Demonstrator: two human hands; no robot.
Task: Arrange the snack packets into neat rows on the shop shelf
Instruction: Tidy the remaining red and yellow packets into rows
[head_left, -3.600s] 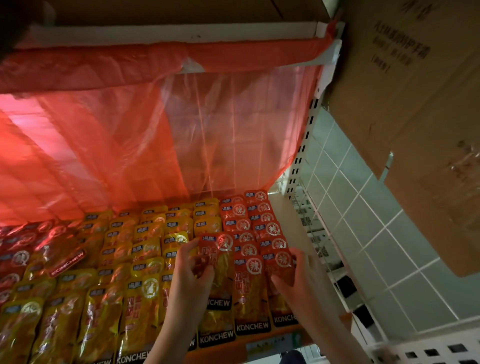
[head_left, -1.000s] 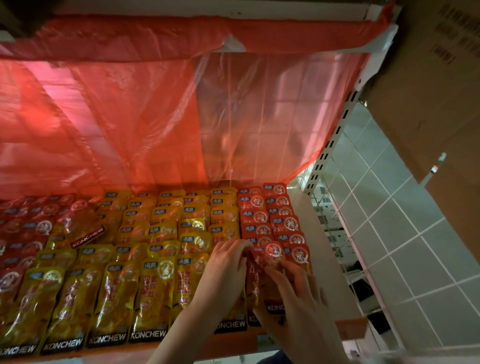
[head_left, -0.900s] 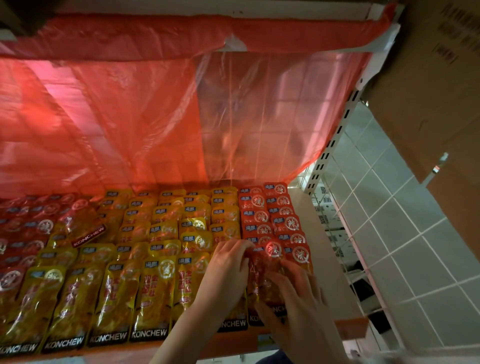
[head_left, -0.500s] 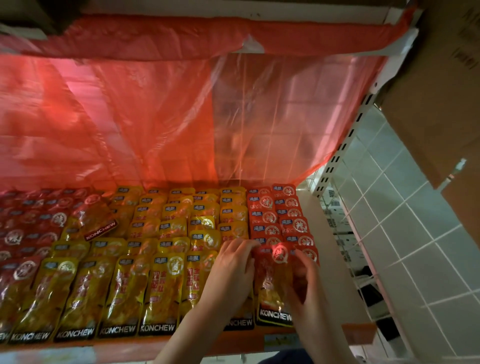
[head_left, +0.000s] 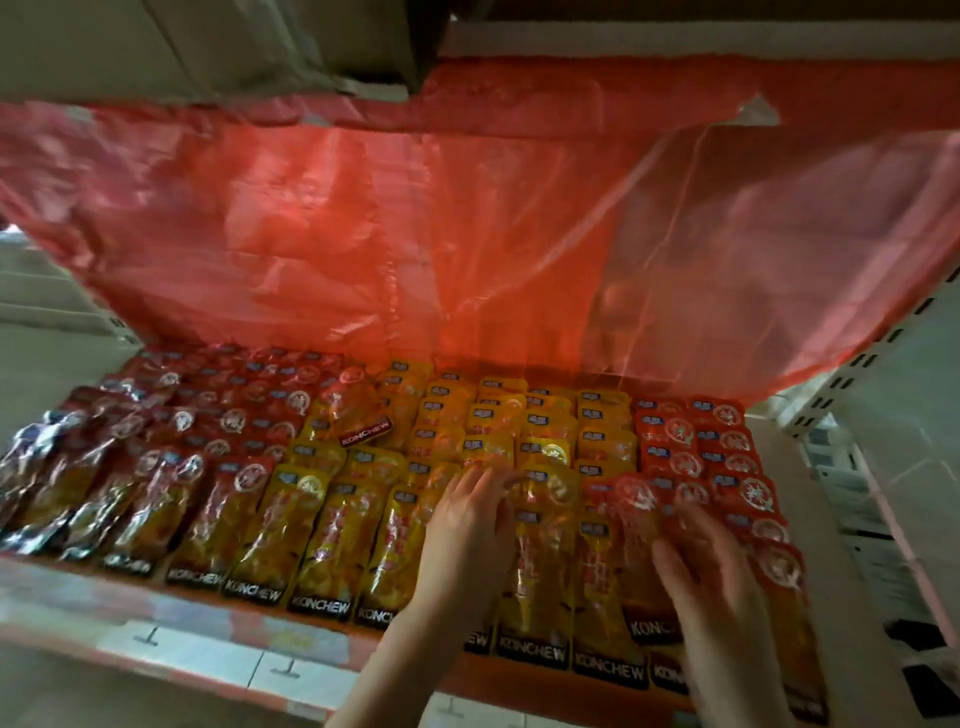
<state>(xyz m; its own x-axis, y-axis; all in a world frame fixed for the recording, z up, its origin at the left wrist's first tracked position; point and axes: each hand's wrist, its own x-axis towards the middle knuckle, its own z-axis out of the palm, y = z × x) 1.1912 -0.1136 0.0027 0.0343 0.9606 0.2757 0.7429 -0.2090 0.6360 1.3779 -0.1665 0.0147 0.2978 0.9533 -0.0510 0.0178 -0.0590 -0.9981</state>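
Observation:
Snack packets lie in overlapping rows on the shelf (head_left: 208, 644): dark red packets (head_left: 156, 467) at the left, yellow packets (head_left: 545, 431) in the middle, bright red packets (head_left: 722, 447) at the right. One stray packet (head_left: 358, 410) lies askew across the far rows. My left hand (head_left: 467, 530) rests flat on the front yellow packets, fingers spread. My right hand (head_left: 711, 587), blurred, lies flat with fingers apart over a front red packet (head_left: 639, 499) that sits slightly crooked in its row.
A red plastic sheet (head_left: 467, 234) hangs from the shelf above and covers the back. Cardboard boxes (head_left: 208, 41) sit overhead. A white slotted upright (head_left: 841, 384) bounds the shelf on the right, with a lower rack (head_left: 857, 499) beyond it.
The view has swung left, showing the dark red rows. My left hand slid onto the yellow packets. My right hand went from gripping the red packet's edge to lying flat on it.

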